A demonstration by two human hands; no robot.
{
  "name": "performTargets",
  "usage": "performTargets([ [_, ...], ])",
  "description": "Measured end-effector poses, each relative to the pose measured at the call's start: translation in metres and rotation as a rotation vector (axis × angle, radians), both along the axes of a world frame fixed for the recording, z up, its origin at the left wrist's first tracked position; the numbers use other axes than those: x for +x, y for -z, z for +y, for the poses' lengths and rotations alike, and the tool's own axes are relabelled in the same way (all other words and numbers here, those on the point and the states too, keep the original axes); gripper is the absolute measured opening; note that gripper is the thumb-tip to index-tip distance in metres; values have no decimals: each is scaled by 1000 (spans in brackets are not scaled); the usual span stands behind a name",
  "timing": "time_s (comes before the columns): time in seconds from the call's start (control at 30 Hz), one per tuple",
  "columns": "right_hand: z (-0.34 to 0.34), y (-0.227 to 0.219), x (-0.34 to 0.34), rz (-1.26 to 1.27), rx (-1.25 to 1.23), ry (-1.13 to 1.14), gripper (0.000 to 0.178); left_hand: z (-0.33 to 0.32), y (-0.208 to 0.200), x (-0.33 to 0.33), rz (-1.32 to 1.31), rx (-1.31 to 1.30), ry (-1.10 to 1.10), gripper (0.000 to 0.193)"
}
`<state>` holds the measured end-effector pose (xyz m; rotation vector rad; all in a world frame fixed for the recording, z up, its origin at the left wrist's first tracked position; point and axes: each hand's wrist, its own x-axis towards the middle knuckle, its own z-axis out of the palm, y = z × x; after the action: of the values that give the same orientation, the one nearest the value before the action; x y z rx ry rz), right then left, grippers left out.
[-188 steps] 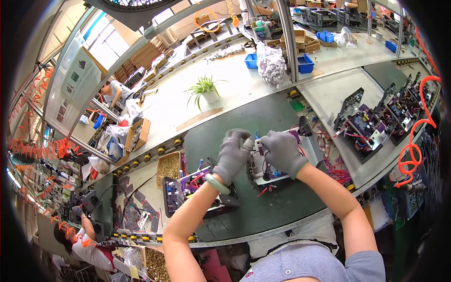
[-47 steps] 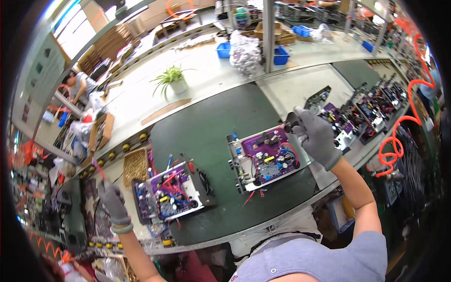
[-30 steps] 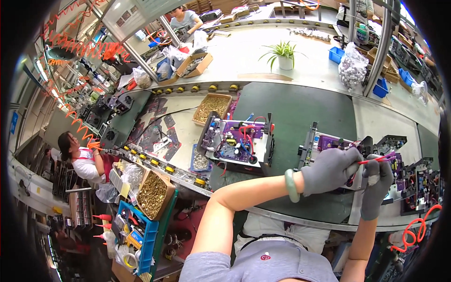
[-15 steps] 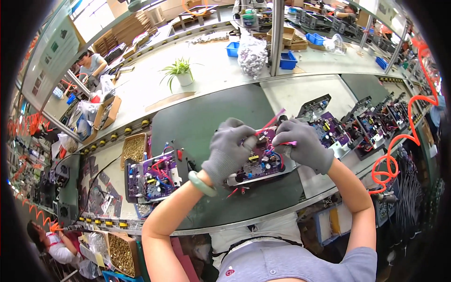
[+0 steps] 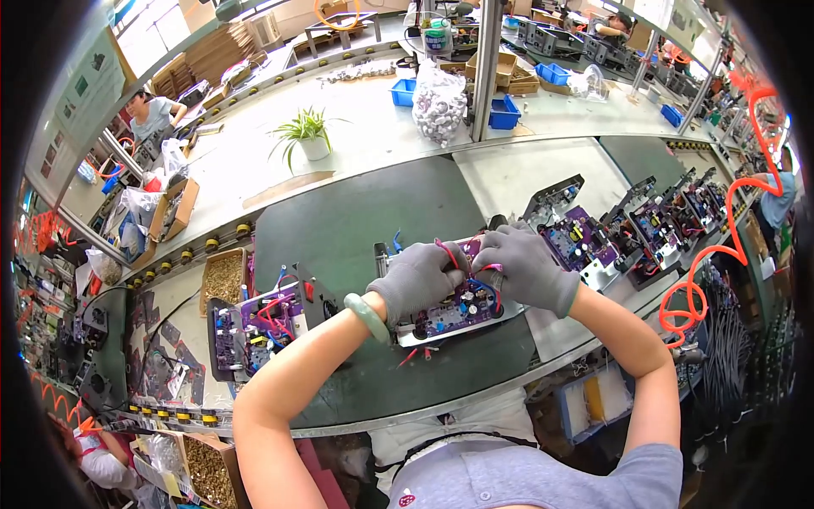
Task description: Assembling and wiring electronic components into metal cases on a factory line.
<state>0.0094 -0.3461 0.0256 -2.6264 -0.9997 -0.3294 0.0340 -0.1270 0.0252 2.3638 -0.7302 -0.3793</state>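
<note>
Over the green counter [image 5: 356,204], the grey-gloved left hand [image 5: 420,280] and right hand [image 5: 527,270] have drawn closer, pinching thin reddish wire [image 5: 493,267], centring work above the purple circuit board [image 5: 458,317].

Electronics workshop, circuit boards [image 5: 462,316] along a bench [image 5: 517,174].

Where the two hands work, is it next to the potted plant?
No, the left hand and right hand are over a purple circuit board, away from the potted plant.

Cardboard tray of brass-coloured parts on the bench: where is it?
In the head view, the cardboard tray sits left of the left hand, beside the green mat and just beyond the left circuit unit.
</note>
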Motion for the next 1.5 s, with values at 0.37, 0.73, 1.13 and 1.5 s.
performTargets([
  [0.37, 2, -1, -6, -96, 160, -5, 14, 2, 5, 0, 8, -19, -25, 14],
  [0.73, 10, -19, 21, -131, -315, -200, 3, 0, 7, -4, -290, 57, 5, 13],
  [1.13, 9, 0, 8, -127, -276, -210, 7, 0, 5, -6, -162, 49, -15, 15],
  [1.5, 18, 7, 18, -159, -297, -188, 7, -1, 3, 3, -178, 70, -8, 18],
])
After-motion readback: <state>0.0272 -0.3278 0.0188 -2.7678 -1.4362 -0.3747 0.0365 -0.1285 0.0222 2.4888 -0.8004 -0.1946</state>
